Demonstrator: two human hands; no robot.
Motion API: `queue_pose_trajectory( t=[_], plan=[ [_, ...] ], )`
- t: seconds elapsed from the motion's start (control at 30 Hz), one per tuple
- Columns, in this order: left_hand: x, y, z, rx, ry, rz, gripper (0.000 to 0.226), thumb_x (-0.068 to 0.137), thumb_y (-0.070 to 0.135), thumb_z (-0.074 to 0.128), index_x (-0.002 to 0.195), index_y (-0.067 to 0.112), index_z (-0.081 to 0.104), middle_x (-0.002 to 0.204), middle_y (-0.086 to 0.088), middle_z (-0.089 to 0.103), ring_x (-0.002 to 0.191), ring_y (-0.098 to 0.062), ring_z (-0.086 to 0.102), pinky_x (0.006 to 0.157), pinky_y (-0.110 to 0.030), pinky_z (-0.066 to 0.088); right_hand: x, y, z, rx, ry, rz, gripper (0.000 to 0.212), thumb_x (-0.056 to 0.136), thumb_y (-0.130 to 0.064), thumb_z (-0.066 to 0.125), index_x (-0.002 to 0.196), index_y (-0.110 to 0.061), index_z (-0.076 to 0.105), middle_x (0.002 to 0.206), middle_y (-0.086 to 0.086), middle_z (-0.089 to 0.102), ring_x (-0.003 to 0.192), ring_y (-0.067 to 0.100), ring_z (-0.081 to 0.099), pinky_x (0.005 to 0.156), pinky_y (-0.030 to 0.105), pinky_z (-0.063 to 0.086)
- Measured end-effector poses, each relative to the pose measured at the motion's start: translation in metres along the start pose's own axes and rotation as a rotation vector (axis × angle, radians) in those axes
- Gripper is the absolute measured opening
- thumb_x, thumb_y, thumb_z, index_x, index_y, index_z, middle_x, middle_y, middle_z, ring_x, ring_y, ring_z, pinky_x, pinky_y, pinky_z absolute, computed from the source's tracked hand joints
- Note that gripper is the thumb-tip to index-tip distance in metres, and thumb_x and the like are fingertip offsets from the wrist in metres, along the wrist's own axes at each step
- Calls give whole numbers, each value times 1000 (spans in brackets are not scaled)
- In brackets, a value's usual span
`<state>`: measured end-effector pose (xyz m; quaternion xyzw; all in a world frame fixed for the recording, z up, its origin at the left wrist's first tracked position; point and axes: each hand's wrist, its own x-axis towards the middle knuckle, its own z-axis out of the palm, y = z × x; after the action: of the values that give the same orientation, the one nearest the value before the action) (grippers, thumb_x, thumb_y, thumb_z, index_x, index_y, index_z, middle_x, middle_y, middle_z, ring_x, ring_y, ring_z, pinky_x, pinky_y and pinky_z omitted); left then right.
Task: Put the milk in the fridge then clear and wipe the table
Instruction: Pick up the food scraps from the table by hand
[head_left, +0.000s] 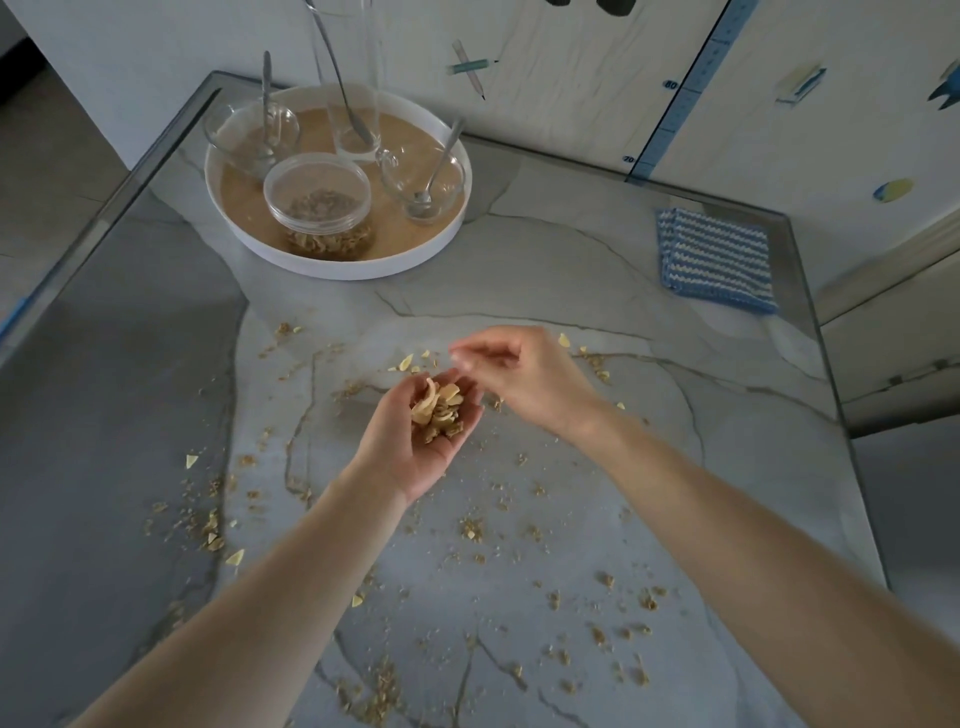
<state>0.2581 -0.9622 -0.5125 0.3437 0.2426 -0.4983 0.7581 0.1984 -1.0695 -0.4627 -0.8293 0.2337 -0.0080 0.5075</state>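
Cupped palm-up, the left hand (415, 449) held a heap of pale beige cereal flakes (436, 408), the right hand (524, 374) just above it with fingertips (462, 362) drawn together, too blurred to tell any hold; tan crumbs (470, 530) littered the grey marbled worktop (545, 270), a blue-and-white striped knitted cloth (714, 257) lying far right, a round white tray (332, 268) far left.

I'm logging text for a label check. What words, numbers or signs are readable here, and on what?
"80": beside the blue vertical measuring strip on the pale wood-grain wall panel.
"70": lower, beside the same strip.
Nothing else is readable; the clear plastic jar shows no label.
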Motion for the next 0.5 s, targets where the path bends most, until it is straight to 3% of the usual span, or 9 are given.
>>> queue_pose_trajectory(
  t=[0.13,0.2,0.3,0.4,0.5],
  plan=[
    [0,4,-5,-18,33,4,29,95,18,42,84,-1,63,75,-14,71,66,-24,71,71,-38,57,18,36,-24,-153,225,136,17,90,-15,54,97,-6,67,84,1,61,83,20,61,79,31,50],
    [-2,7,-8,-33,40,25,30,95,18,42,83,0,63,74,-14,71,66,-23,70,71,-37,57,21,53,-27,-309,175,205,15,89,-20,55,94,-10,65,84,1,59,86,22,59,76,27,44],
    [-5,11,-13,-65,60,61,33,95,19,41,79,1,63,72,-12,70,64,-21,70,71,-37,56,23,61,-14,-481,69,231,34,83,-31,64,107,-7,61,101,9,60,95,23,56,73,22,34],
    [-7,16,-16,-69,65,89,34,95,19,39,78,2,62,70,-11,70,63,-21,70,69,-34,56,26,53,2,-532,-13,184,50,77,-39,69,115,-8,57,114,14,52,101,27,54,79,25,36],
    [-8,19,-19,-80,66,107,33,95,19,38,78,3,61,69,-11,70,62,-20,70,64,-32,57,29,46,15,-574,-74,121,46,81,-31,67,121,-12,56,116,11,48,100,27,54,88,29,40]
  ],
)
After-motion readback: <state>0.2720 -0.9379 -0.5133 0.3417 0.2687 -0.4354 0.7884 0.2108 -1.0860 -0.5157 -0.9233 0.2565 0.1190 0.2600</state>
